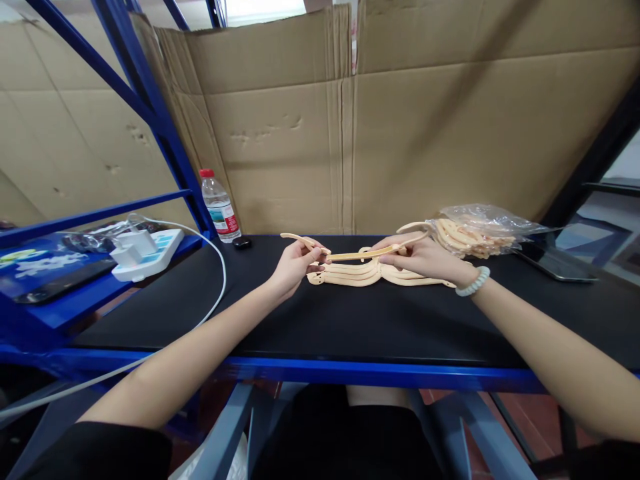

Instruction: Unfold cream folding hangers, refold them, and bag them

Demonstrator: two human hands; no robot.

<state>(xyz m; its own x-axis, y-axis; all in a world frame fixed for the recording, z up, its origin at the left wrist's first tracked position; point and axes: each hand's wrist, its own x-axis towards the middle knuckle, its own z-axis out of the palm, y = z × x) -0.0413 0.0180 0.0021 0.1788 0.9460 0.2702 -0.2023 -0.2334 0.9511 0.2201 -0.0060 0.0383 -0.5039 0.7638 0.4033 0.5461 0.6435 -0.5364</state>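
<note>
Head view: on the desk (300,327) lies a stack (350,275) of beige pieces. Just above the stack, the left hand (294,267) pinches one end of a strip (357,255), fingers closed; the right hand (423,257) grips the other end likewise. This strip seems mid-work. Whether the stack, or the bag (480,223) right of it, is finished cannot be told.

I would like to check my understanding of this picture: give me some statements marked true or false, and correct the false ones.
1. The left hand and the right hand both hold a pale bar. True.
2. The bottle has a green cap. False: its cap is red.
3. A pale band is around the right wrist. True.
4. The clear plastic bag lies beside the bottle. False: it lies beyond the right hand.
</note>
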